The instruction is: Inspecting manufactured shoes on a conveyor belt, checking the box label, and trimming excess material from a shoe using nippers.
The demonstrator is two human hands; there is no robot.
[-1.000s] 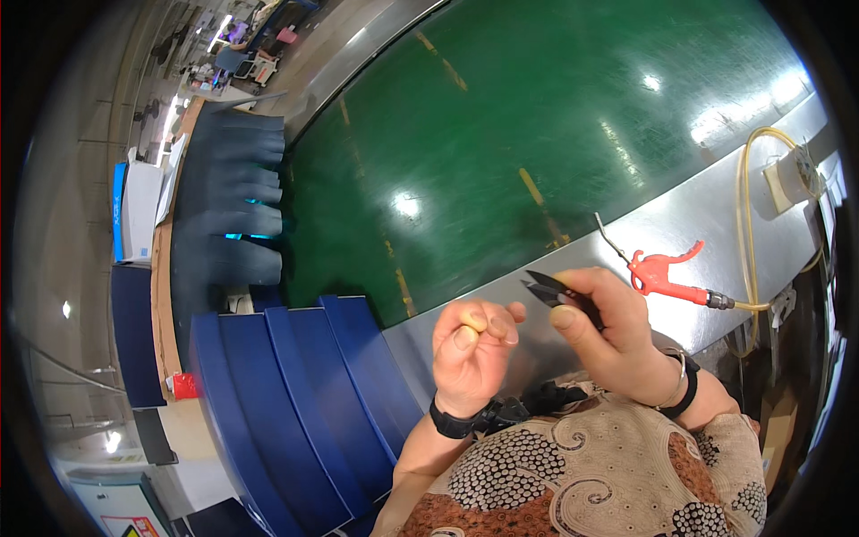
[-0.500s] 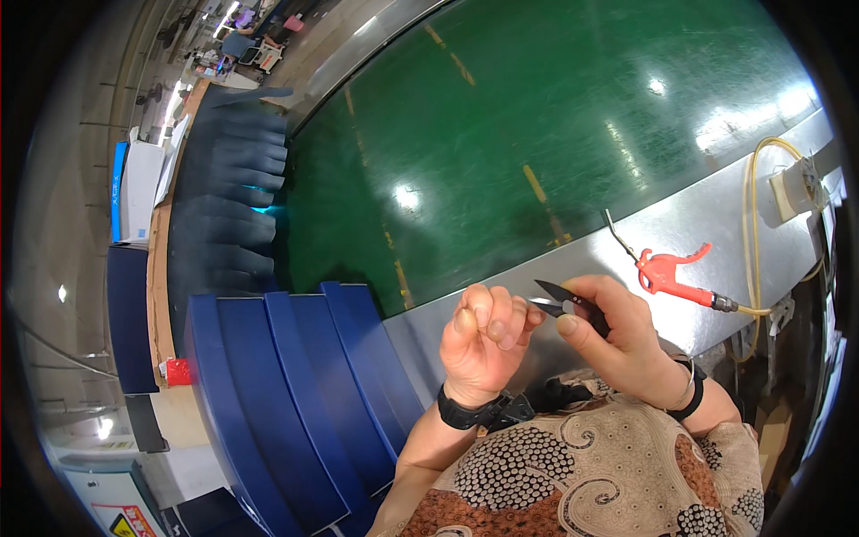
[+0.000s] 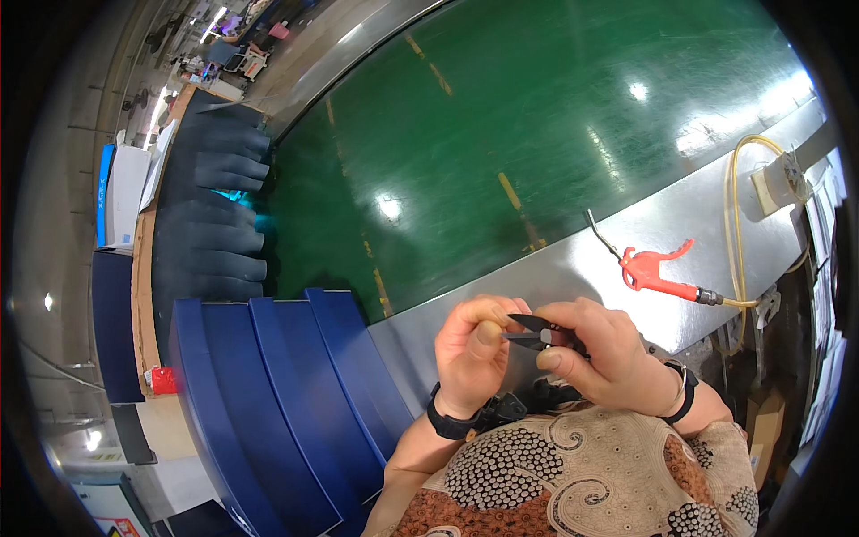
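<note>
My right hand (image 3: 598, 347) grips black thread snips (image 3: 528, 340), their blades pointing left and standing a little apart. The blade tips are right at the fingertips of my left hand (image 3: 469, 356). That hand is closed, thumb against curled fingers; whatever it pinches, if anything, is too small to make out. Both hands are in front of my patterned top, above the near metal edge of the conveyor.
A green conveyor belt (image 3: 465, 161) stretches ahead, bordered by a metal ledge (image 3: 501, 291). On the right lies a red air blow gun (image 3: 658, 273) with a yellow hose (image 3: 735, 206). Blue boxes (image 3: 268, 403) stand at left, below a dark strip curtain (image 3: 224, 206).
My left hand has turned, and its thumb now presses on the curled fingers. The snips have come closer to its fingertips. The whole view has shifted slightly.
</note>
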